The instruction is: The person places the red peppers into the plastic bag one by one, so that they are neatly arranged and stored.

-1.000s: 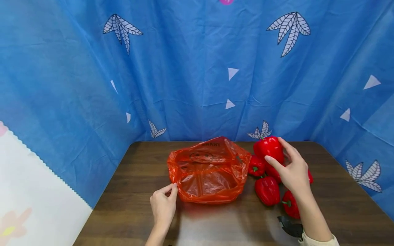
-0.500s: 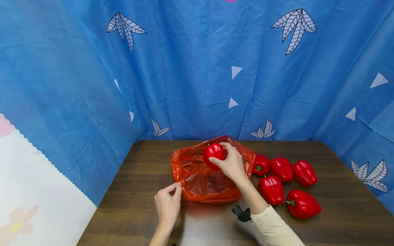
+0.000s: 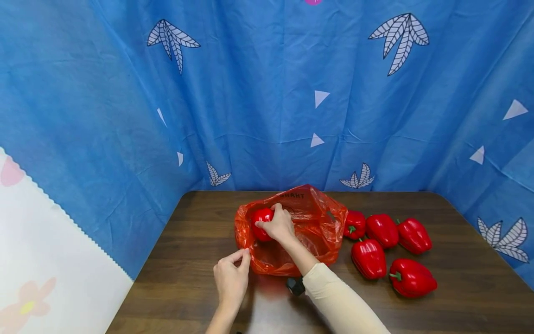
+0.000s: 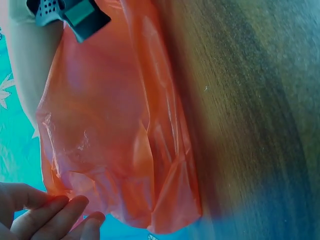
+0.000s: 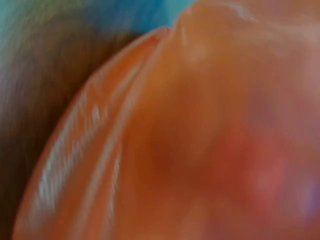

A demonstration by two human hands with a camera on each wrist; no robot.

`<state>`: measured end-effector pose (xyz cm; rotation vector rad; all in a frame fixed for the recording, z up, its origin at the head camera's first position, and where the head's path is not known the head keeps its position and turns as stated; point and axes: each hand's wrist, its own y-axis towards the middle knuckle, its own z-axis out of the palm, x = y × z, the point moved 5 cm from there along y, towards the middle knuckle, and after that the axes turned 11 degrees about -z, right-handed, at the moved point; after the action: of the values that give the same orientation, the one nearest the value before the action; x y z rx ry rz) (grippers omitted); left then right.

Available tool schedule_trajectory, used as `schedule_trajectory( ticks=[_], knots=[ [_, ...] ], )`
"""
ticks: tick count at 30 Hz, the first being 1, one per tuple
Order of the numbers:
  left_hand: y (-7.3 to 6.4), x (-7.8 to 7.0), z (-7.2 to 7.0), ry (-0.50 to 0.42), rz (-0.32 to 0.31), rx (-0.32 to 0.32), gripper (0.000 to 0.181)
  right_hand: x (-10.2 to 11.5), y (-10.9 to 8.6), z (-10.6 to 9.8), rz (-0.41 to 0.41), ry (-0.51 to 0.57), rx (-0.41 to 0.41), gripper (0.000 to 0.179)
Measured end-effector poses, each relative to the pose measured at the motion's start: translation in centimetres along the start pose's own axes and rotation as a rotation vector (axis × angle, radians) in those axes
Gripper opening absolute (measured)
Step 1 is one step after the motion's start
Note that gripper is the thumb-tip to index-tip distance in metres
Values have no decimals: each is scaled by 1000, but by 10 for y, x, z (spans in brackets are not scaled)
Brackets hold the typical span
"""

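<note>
A red plastic bag [image 3: 308, 204] stands open-mouthed at the middle of the table. My left hand [image 3: 231, 278] pinches its near left rim between thumb and fingers; the left wrist view shows those fingertips [image 4: 75, 205] on the thin film of the bag [image 4: 100, 125]. Inside the mouth, toward the left side, my right hand [image 3: 277, 225] grips a red bell pepper [image 3: 261, 223] from its right. In the right wrist view the bag's film [image 5: 150, 150] fills most of the picture and hides the hand and the pepper.
Several more red bell peppers lie right of the bag: one against its side [image 3: 355, 225], others behind and in front, the nearest pepper [image 3: 412, 277] at the right. A blue curtain [image 3: 267, 93] hangs behind the wooden table [image 3: 175, 283].
My right hand took a bell pepper from the group on the right, carried it leftward over the bag and lowered it into the mouth. My left hand kept its pinch on the rim.
</note>
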<state>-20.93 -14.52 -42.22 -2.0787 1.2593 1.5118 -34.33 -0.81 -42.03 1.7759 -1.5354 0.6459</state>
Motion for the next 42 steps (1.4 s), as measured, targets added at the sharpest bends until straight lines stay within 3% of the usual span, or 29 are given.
schedule_trajectory(
  ticks=[10, 19, 24, 28, 31, 35, 42],
  knots=[
    [-3, 0, 6, -1, -4, 31, 7, -6, 1, 22, -12, 25, -4, 58],
    [-4, -2, 9, 3, 14, 17, 7, -6, -9, 6, -64, 98, 32, 55],
    [-4, -1, 9, -4, 13, 15, 7, 5, -31, -29, -217, 99, -3, 53],
    [-2, -2, 8, -9, 24, 14, 8, 11, -56, -68, -373, 108, -66, 49],
    [-1, -1, 7, -8, 36, 6, 8, 7, -72, -98, -437, 88, -117, 50],
    [0, 0, 5, -3, 34, 0, 8, -14, -90, -138, -454, 50, -179, 52],
    [1, 4, 5, 1, 25, 5, 7, -60, -116, -198, -373, -67, -307, 52]
  ],
)
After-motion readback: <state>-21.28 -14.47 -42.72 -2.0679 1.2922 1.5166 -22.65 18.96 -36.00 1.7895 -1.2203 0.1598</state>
